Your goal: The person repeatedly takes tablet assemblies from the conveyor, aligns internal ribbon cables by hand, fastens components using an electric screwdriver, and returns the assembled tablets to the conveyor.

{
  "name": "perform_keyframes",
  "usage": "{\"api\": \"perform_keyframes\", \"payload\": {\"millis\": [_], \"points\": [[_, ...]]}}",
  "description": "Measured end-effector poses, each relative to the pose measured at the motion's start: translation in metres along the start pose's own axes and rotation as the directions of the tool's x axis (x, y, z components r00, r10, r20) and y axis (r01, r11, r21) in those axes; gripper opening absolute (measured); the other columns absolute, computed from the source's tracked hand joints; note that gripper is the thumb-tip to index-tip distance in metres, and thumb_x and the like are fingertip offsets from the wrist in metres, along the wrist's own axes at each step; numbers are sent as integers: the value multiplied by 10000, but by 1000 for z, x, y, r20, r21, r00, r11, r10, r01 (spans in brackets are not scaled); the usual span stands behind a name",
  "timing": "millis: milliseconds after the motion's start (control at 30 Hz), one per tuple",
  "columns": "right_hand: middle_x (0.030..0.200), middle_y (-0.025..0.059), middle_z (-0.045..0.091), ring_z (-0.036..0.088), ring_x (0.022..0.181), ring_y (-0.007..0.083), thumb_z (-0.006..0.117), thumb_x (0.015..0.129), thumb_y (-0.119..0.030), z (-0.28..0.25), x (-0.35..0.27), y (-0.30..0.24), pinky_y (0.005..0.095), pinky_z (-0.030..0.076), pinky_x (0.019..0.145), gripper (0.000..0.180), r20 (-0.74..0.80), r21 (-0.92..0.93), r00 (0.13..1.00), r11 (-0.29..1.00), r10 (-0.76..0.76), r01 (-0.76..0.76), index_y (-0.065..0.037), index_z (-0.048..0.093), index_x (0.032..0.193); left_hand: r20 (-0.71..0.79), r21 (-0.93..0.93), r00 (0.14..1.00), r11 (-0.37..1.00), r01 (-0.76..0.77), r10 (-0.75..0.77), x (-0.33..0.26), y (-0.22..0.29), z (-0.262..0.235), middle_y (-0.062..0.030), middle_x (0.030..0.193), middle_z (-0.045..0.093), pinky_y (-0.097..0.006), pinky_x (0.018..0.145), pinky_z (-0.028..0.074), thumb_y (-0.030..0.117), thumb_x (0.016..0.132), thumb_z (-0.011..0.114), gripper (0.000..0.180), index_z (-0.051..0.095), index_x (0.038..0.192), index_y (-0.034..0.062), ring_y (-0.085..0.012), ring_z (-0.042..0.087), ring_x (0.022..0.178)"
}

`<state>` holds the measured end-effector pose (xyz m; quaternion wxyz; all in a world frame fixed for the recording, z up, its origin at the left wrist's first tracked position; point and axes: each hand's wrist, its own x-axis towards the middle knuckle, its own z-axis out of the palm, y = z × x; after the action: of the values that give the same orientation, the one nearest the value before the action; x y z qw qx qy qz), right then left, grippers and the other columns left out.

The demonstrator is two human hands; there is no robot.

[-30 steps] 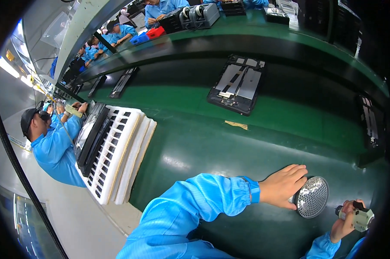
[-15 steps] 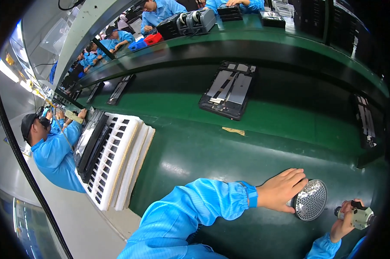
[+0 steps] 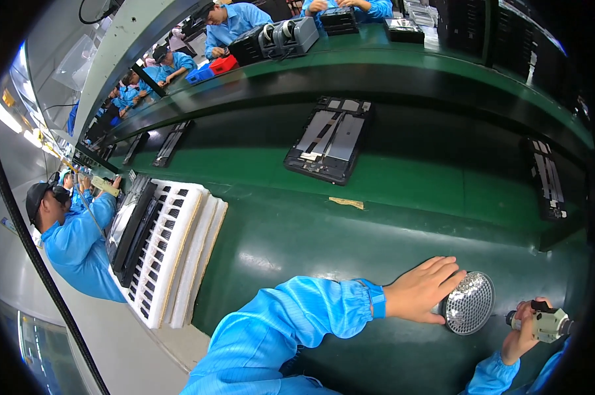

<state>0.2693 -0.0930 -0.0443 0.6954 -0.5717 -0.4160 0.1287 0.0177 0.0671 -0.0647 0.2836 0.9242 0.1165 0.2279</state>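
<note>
My left hand (image 3: 421, 289) lies at the left rim of a round metal dish (image 3: 472, 303) whose surface is full of small holes. Thumb and fingers span that rim, the index finger along its upper edge. To the right of the dish, my right hand (image 3: 520, 334) is closed around a pale electric screwdriver (image 3: 547, 324), held just above the green bench (image 3: 297, 243). The tool's narrow dark end points left, toward the dish. Part of the right-hand fingers is hidden behind the tool.
Opened tablets (image 3: 330, 141) lie on the green strip beyond the bench, another tablet (image 3: 546, 178) at far right. White foam trays (image 3: 195, 253) are stacked at left, beside a seated co-worker (image 3: 80, 237). A raised shelf (image 3: 403, 69) runs across the back. A torn tape piece (image 3: 346, 203) marks the bench's far edge.
The whole view has shifted slightly, so most things sit a little farther left. The middle tablet has slid left relative to the tape piece. Both hands keep their holds.
</note>
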Motion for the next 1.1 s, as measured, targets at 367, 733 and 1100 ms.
{"api": "perform_keyframes", "payload": {"millis": [367, 733, 1100], "points": [[791, 47, 520, 483, 694, 136, 581, 804, -79, -4, 3, -1, 297, 437, 705, 336, -13, -16, 999, 999, 33, -33, -22, 502, 1125, -6, 12, 1000, 1000, -11, 11, 6, 2, 5, -260, 1283, 428, -494, 1061, 320, 405, 688, 775, 875, 368, 1329, -31, -424, 369, 1279], [785, 42, 516, 471, 680, 132, 581, 805, -78, -19, 10, 1, 272, 419, 662, 344, -21, -13, 999, 999, 37, -37, -17, 494, 1133, -6, -8, 1000, 1000, 1, -1, 20, 10, 14, -258, 1289, 425, -493, 1062, 318, 389, 671, 791, 875, 377, 1324, -20, -420, 362, 1285], [745, 30, 474, 439, 666, 123, 563, 824, -18, -27, 18, -1, 266, 391, 642, 300, -22, 21, 999, 999, 30, -30, -12, 498, 1117, -10, -2, 1000, 1000, -6, 6, 33, 17, 24, -248, 1276, 435, -488, 1065, 317, 384, 675, 786, 858, 385, 1321, -15, -416, 362, 1286]]}}
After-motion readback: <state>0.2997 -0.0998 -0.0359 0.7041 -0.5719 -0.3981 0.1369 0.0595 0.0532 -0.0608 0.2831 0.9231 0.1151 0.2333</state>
